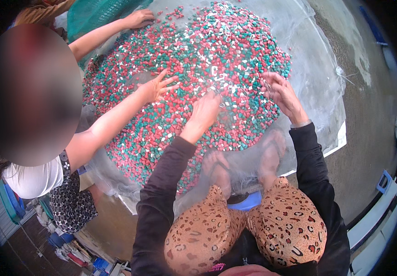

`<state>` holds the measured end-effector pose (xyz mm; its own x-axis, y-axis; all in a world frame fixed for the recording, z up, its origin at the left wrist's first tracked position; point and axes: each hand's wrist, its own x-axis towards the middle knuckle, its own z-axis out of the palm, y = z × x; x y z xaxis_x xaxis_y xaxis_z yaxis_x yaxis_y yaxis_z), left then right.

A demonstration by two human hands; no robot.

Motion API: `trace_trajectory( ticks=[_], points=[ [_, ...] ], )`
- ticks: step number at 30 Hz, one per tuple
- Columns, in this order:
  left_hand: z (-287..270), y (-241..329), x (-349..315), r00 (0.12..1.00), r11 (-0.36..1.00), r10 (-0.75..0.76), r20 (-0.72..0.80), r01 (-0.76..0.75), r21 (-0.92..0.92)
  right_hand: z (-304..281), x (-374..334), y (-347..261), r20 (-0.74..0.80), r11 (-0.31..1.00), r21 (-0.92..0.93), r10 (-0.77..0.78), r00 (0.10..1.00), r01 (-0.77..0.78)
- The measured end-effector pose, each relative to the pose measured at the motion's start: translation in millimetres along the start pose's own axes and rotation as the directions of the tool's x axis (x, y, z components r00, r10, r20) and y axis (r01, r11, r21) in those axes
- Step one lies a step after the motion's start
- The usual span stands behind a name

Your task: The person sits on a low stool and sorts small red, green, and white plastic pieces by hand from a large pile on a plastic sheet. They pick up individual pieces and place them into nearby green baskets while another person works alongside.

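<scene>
A heap of small red, green and white pieces (249, 120) lies on a clear plastic sheet (315, 78). The left hand (204, 112) dips, fingers bent, toward its middle; the right hand (283, 95) curls above its right side, and whether either grips anything is unclear. A co-worker's hand (152, 89) spreads at left.

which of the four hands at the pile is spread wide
The co-worker's hand just left of the wearer's left hand: it is splayed over the pieces, while the other three are curled or more closed.
</scene>
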<state>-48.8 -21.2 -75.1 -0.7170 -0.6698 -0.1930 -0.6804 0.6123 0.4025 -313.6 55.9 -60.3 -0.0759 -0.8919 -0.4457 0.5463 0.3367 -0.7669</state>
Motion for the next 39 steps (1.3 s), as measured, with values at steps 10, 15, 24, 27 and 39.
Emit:
trace_trajectory(
  ticks=[10, 15, 24, 27, 39],
  points=[
    [-55.5, -24.9, -13.9, 0.911, 0.8, -0.389, 0.138, 0.408, -0.44, 2.5, 45.2, 70.2, 0.137, 0.112, -0.979, -0.253, 0.958, 0.169],
    [-64.8, -38.5, -35.0, 0.858, 0.421, -0.452, 0.245, 0.447, -0.789, 10.6, 39.4, 63.9, 0.128, 0.272, -0.944, -0.226, 0.966, 0.188],
    [-58.1, -46.6, -46.4, 0.912, 0.413, -0.398, 0.093, 0.269, -0.87, 15.6, 11.8, 7.2, 0.213, 0.963, 0.207, 0.128, 0.969, -0.173],
    [-61.7, -42.6, -51.8, 0.987, -0.33, -0.152, 0.041, -0.011, -0.944, 12.7, 28.5, 9.0, 0.19, 0.988, 0.044, 0.14, 0.972, -0.151],
    [-7.0, -23.8, -70.7, 0.993, 0.919, -0.104, -0.055, 0.075, -0.386, 23.3, 74.0, 67.0, 0.215, 0.118, -0.969, -0.019, 0.976, 0.216]
  ],
)
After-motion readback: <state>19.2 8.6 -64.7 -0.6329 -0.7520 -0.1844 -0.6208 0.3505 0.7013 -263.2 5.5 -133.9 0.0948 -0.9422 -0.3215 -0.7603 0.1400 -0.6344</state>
